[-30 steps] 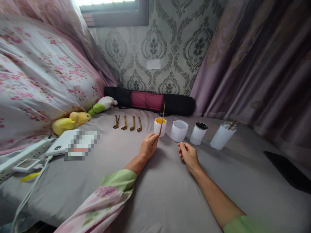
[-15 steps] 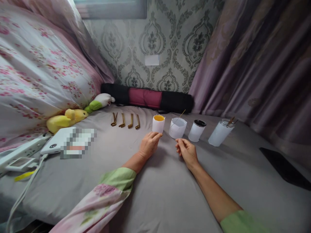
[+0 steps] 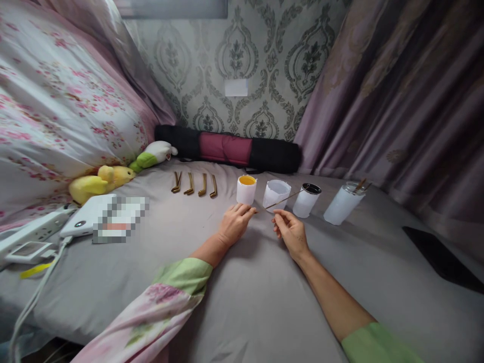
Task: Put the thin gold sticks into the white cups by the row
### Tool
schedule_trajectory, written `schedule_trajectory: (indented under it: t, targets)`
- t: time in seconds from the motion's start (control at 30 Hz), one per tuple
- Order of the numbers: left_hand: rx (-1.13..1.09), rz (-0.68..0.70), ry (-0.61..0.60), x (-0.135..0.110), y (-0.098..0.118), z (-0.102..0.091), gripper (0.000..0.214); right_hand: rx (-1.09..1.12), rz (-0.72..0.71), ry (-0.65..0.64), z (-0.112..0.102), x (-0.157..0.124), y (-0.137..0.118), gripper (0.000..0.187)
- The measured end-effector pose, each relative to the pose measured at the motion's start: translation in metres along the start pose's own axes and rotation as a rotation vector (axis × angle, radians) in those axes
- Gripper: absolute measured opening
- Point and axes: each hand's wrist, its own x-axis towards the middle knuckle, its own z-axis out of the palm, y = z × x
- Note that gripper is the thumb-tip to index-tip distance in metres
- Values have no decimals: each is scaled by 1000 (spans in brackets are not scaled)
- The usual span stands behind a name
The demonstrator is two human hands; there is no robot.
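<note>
My left hand (image 3: 233, 225) rests on the grey sheet (image 3: 242, 292) with its fingertips pinched on one end of a thin brown stick (image 3: 282, 200). The stick lies almost level and points right, toward the black-lined cup (image 3: 307, 200). It passes in front of the empty white cup (image 3: 277, 194). A white cup of yellow liquid (image 3: 246, 189) stands just beyond my left hand. My right hand (image 3: 291, 233) sits just below the stick with thumb and forefinger closed; what they hold is unclear.
A frosted cup with sticks in it (image 3: 342, 204) stands at the right end of the row. Several bent golden pieces (image 3: 193, 184) lie to the left. Plush toys (image 3: 100, 182), a power strip (image 3: 26, 234), a black-and-magenta roll (image 3: 227, 148) and a flat black object (image 3: 442, 257) surround the area.
The stick stood upright by the yellow cup in my left hand. It has swung down to the right and now lies nearly level. Both hands have barely shifted.
</note>
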Motion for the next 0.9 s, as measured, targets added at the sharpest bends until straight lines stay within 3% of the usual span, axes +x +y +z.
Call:
schedule_trajectory:
  t: [0.9]
  targets:
    - [26, 97, -104, 3, 7, -7, 30, 204, 66, 32, 1, 3, 3, 39]
